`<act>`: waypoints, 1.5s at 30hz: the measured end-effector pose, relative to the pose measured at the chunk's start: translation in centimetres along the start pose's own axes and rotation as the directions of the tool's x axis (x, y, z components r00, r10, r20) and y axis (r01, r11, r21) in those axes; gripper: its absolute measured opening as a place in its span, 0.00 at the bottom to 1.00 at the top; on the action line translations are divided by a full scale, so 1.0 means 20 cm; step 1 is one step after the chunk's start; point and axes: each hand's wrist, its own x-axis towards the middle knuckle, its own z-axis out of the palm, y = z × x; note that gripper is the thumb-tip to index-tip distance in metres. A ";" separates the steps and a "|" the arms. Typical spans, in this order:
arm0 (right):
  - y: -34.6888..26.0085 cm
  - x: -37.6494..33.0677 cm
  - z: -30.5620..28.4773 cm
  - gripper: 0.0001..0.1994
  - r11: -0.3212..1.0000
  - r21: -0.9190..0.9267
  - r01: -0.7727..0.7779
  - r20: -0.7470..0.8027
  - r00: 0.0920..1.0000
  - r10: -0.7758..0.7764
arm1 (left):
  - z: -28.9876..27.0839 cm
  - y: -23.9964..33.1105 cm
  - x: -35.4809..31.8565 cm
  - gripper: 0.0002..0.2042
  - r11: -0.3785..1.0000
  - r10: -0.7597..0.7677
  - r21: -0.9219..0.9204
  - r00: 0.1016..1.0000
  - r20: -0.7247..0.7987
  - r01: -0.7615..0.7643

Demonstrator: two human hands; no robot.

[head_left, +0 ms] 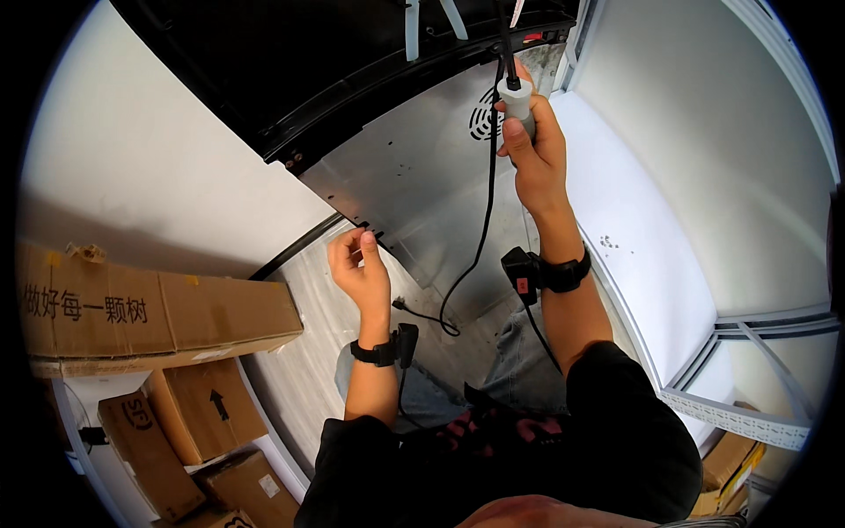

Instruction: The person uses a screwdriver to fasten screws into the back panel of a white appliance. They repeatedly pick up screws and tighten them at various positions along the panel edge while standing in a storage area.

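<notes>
My right hand [537, 145] is wrapped round a light grey and white cylindrical tool [518, 99] with a black collar and a thin black shaft running up; its exact kind is unclear. That hand is in front of a metal panel [414, 185] under a black appliance body [308, 79], close to a round vent [484, 114]. My left hand [359, 268] is closed, thumb against curled fingers, at the panel's lower left edge; anything small between them is hidden. A black cable [489, 211] hangs past the tool and ends in a plug [400, 304] above the floor.
Cardboard boxes [220, 308] stand at the left, with more cartons [216, 405] on a shelf below. A white panel [656, 194] and metal shelf frame [739, 414] border the right. Small bits [609, 243] lie on the white ledge. Light blue strips [412, 31] hang at the top.
</notes>
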 end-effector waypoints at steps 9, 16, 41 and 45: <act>0.00 0.02 0.00 0.25 0.999 -0.036 -0.001 0.008 1.000 0.002 | 0.03 0.01 0.07 0.09 0.995 -0.023 -0.102 0.992 -0.121 0.011; 0.01 0.03 0.01 0.23 0.999 -0.020 -0.041 -0.030 0.999 0.041 | 0.07 0.14 0.23 0.22 0.985 0.171 0.000 0.967 -0.187 -0.174; -0.01 0.03 0.02 0.24 0.998 -0.032 -0.050 -0.018 0.999 0.050 | 0.05 0.17 0.29 0.16 0.972 0.233 0.047 0.969 -0.080 -0.229; -0.02 0.03 0.02 0.28 0.999 -0.025 -0.037 0.014 0.999 0.037 | 0.03 0.17 0.28 0.19 0.970 0.218 0.120 0.976 -0.027 -0.214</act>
